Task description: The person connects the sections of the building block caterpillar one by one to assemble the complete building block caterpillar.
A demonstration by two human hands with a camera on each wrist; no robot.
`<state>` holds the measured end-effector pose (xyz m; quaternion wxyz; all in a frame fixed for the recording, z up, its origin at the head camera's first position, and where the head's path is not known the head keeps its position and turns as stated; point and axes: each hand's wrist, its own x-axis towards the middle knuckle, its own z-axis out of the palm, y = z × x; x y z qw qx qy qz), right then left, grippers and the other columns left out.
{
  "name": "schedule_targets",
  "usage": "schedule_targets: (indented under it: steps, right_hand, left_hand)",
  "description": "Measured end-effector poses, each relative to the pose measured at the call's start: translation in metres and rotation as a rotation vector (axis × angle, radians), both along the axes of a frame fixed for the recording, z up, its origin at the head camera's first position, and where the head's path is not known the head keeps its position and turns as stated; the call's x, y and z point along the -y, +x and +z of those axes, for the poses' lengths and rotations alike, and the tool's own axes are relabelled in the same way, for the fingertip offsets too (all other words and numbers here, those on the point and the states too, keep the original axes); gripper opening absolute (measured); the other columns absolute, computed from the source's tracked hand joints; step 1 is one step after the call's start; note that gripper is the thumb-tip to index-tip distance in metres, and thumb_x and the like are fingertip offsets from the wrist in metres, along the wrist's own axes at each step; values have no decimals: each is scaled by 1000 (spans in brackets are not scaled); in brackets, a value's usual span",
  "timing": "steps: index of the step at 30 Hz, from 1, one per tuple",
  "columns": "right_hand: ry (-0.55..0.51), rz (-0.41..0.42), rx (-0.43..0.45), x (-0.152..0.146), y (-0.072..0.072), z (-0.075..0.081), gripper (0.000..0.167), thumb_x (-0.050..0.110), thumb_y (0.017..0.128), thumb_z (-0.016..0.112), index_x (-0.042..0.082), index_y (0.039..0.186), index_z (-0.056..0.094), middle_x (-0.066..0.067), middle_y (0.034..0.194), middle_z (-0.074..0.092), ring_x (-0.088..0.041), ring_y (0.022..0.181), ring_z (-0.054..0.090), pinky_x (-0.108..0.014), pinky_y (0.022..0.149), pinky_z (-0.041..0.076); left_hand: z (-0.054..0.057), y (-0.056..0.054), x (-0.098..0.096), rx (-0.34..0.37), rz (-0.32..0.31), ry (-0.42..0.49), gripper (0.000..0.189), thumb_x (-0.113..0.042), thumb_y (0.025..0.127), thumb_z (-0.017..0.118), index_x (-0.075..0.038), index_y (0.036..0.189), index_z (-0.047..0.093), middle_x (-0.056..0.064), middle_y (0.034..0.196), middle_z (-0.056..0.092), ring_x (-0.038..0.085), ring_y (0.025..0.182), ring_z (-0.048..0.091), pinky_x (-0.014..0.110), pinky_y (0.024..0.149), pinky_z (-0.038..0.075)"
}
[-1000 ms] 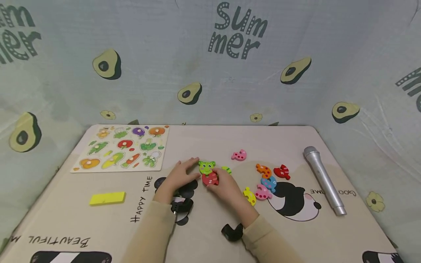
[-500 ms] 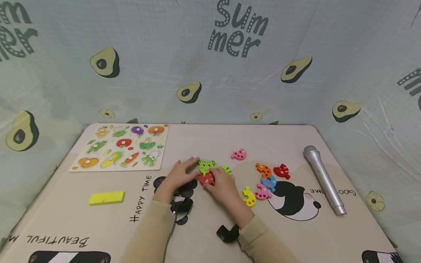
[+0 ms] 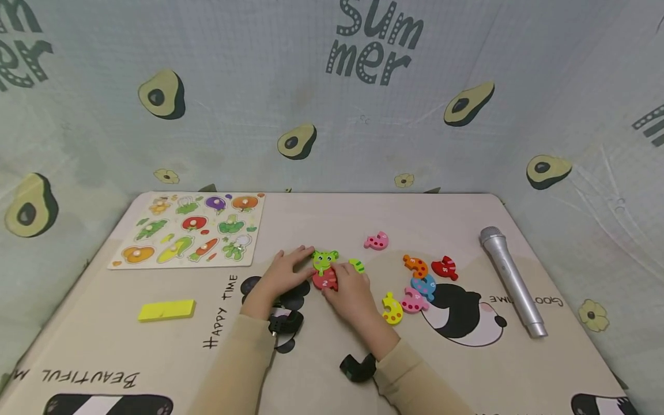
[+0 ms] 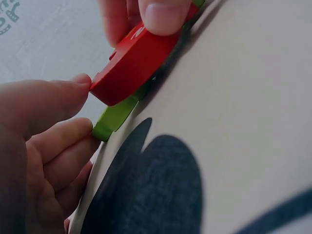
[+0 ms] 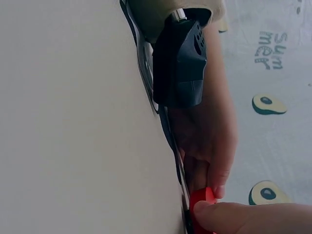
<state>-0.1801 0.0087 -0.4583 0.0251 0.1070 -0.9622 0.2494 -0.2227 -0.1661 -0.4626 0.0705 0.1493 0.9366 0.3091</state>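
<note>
My right hand (image 3: 354, 295) pinches a red puzzle piece (image 3: 325, 280) marked with a 2, right below a green animal-face piece (image 3: 324, 261). In the left wrist view, the red piece (image 4: 131, 68) overlaps the edge of the green piece (image 4: 116, 118). The outstretched thumb of my left hand (image 3: 282, 275) meets the red piece's corner, while its fingertips touch the green one. At the bottom of the right wrist view, a right-hand finger (image 5: 234, 217) presses the red piece (image 5: 201, 200). A green striped piece (image 3: 357, 266) lies partly behind my right hand.
Right of my hands lie pink (image 3: 376, 241), orange (image 3: 415, 266), blue (image 3: 424, 287), yellow (image 3: 392, 309) and other small pieces. A silver microphone (image 3: 510, 279) is at far right. At left are a vegetable puzzle board (image 3: 171, 239) and a yellow block (image 3: 166, 310).
My right hand has slid a little left with the red piece, which now sits more squarely under the green face piece. The left hand has stayed in place.
</note>
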Motion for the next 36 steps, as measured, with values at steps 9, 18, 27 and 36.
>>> schedule_targets:
  steps: [9, 18, 27, 36]
  right_hand:
    - [-28, 11, -43, 0, 1, -2, 54, 35, 76, 70, 12, 124, 56, -6, 114, 57, -20, 106, 54, -40, 84, 37]
    - [29, 18, -66, -3, -1, -6, 53, 40, 76, 68, 13, 121, 59, -5, 110, 59, -19, 102, 55, -41, 84, 38]
    - [76, 46, -79, -10, -1, -9, 54, 42, 75, 69, 9, 116, 62, -6, 108, 60, -19, 101, 56, -40, 85, 40]
    - [11, 63, -71, -9, -5, -8, 53, 43, 75, 69, 13, 118, 62, -3, 113, 61, -18, 108, 54, -39, 88, 39]
  left_hand:
    - [0, 1, 3, -3, 0, -11, 57, -38, 87, 52, -15, 138, 41, 12, 142, 39, 26, 134, 33, 51, 113, 7]
    - [0, 2, 0, 12, 20, -20, 56, -38, 88, 52, -15, 138, 41, 12, 142, 39, 26, 134, 33, 52, 113, 7]
    - [-4, 0, -6, 31, 20, -30, 57, -38, 87, 53, -16, 138, 41, 11, 142, 39, 24, 135, 32, 50, 114, 5]
    - [5, -4, -4, 88, 3, -18, 57, -34, 88, 54, -16, 140, 37, 8, 145, 35, 25, 137, 27, 53, 113, 2]
